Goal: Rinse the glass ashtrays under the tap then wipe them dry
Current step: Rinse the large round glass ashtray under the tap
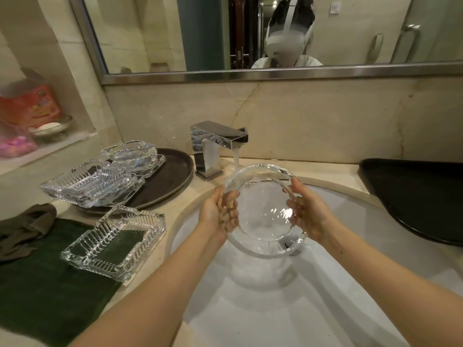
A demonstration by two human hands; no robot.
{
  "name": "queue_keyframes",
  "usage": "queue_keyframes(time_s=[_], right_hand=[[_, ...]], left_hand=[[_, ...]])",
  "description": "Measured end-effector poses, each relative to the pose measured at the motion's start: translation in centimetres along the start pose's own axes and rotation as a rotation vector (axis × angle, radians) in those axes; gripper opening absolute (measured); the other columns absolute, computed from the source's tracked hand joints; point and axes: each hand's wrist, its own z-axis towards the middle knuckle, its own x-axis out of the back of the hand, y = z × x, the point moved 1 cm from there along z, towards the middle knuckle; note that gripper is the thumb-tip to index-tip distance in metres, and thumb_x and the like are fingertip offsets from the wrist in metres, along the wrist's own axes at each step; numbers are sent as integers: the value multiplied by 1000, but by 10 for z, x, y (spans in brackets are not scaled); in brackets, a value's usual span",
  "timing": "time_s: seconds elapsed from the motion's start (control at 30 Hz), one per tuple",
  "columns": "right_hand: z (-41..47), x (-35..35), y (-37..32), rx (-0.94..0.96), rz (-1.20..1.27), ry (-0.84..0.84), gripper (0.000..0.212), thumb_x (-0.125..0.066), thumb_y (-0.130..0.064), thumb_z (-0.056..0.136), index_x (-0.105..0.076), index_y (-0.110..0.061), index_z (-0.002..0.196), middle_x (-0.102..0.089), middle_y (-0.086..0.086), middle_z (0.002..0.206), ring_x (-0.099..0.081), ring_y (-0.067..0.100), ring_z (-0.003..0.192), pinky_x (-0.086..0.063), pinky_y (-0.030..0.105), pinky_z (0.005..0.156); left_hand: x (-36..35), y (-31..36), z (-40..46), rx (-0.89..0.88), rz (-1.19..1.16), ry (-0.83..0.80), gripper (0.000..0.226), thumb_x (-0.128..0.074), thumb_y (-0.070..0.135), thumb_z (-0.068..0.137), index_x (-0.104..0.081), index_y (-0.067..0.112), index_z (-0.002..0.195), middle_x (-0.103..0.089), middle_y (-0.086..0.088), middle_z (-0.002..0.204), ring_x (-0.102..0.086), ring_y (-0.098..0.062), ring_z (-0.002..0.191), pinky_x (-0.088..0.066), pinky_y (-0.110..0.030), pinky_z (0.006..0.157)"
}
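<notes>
A round clear glass ashtray (263,211) is tilted on edge over the white sink (375,246). My left hand (216,212) grips its left rim and my right hand (307,212) grips its right rim. Water runs from the chrome tap (215,144) onto the ashtray's upper rim. A square ribbed glass ashtray (115,242) sits on a dark green towel (50,291) at the left. On a dark round tray (172,176) stand another ribbed square ashtray (92,182) and a stack of round ashtrays (134,154).
A brown cloth (22,229) lies crumpled on the towel's far end. A black tray (421,196) lies on the counter to the right of the sink. A wall niche at the left holds a red box (30,103) and a soap dish (51,127). A mirror hangs above.
</notes>
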Motion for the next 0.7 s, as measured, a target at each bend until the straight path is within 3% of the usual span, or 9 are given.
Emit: queue_keyframes(time_s=[0.2,0.3,0.43,0.57,0.7], right_hand=[[-2,-2,4,37,44,27,27,-64,-45,79,-62,-19,85,-45,-2,57,-37,9,45,-37,17,42],[-3,-6,3,41,49,37,23,-64,-43,80,-62,-20,81,-47,-2,57,-39,10,49,-38,18,44],[-4,-9,3,48,18,29,22,-64,-41,80,-64,-19,83,-47,-1,59,-42,9,49,-39,17,44],[-5,-8,2,62,-5,36,20,-63,-38,83,-64,-19,82,-46,0,59,-42,9,48,-38,17,44],[-5,-6,-4,102,-39,52,21,-62,-38,84,-62,-17,82,-48,0,57,-42,10,47,-36,19,46]], left_hand=[[-2,-1,0,-18,-118,113,29,-51,26,96,-63,8,77,-59,-1,56,-55,-9,49,-45,-18,43],[0,-1,2,5,-112,192,36,-49,28,96,-57,11,66,-46,5,41,-41,-5,37,-41,-16,43],[4,-3,0,100,17,232,46,-48,42,92,-49,12,58,-36,4,36,-35,-11,45,-44,-29,58],[2,-4,-7,152,101,259,56,-45,53,90,-48,7,59,-45,-6,59,-46,-19,61,-45,-34,64],[1,-3,-12,281,195,154,69,-41,71,83,-51,5,65,-55,-13,70,-57,-29,70,-48,-44,79]])
